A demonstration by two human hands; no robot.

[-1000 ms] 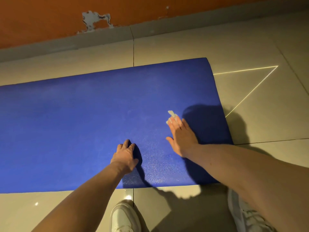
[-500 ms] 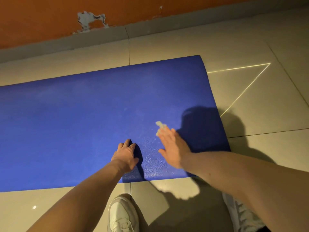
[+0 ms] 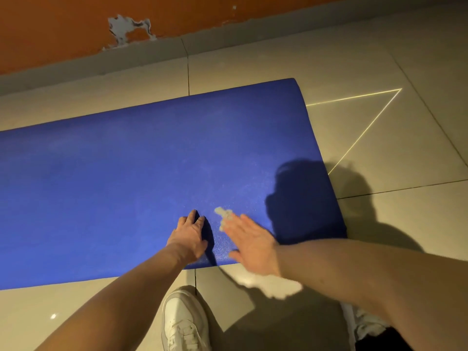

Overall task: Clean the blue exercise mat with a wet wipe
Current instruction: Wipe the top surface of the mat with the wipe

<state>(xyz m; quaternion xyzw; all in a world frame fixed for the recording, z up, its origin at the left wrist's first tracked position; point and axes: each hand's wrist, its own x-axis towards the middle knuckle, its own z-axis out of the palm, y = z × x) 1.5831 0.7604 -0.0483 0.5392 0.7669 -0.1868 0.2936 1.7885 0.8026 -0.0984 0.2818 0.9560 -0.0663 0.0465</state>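
The blue exercise mat (image 3: 126, 186) lies flat on the tiled floor and runs off the left edge of the view. My right hand (image 3: 249, 245) lies flat near the mat's near right corner, its straight fingers pressing a small crumpled white wet wipe (image 3: 224, 215) onto the mat; only the wipe's tip shows beyond the fingertips. Just left of it, my left hand (image 3: 188, 235) rests on the mat near its front edge, fingers bent slightly and holding nothing.
Beige floor tiles (image 3: 379, 153) surround the mat. An orange wall (image 3: 63, 26) with a grey skirting stands behind it. My white shoes (image 3: 183, 323) stand on the floor just in front of the mat's near edge. Shadows of my arms fall across the mat's right end.
My right hand has slid the wipe toward me and to the left across the mat, ending close beside my left hand. The left hand has stayed in place.
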